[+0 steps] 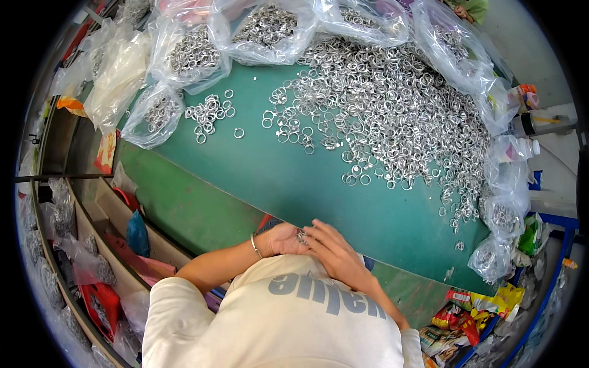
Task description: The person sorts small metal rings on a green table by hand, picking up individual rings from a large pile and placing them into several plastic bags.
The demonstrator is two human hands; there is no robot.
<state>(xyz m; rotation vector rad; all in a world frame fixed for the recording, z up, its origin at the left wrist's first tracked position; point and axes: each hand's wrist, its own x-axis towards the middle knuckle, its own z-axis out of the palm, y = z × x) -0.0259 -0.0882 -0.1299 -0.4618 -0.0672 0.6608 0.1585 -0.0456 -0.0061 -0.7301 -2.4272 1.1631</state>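
Your left hand's (283,240) fingers curl by some silvery metal pieces (301,236), though I cannot tell whether they clamp them or how the pieces' long axis runs; your right hand (334,250), fingers outstretched and slightly apart, is just to their right. Past the near edge of the green table (245,175), a big ring heap (405,110) lies far right, nearer your right hand, and a small ring cluster (211,113) far left.

Hands (283,240) together, metal pieces (301,237) — green table (245,165)
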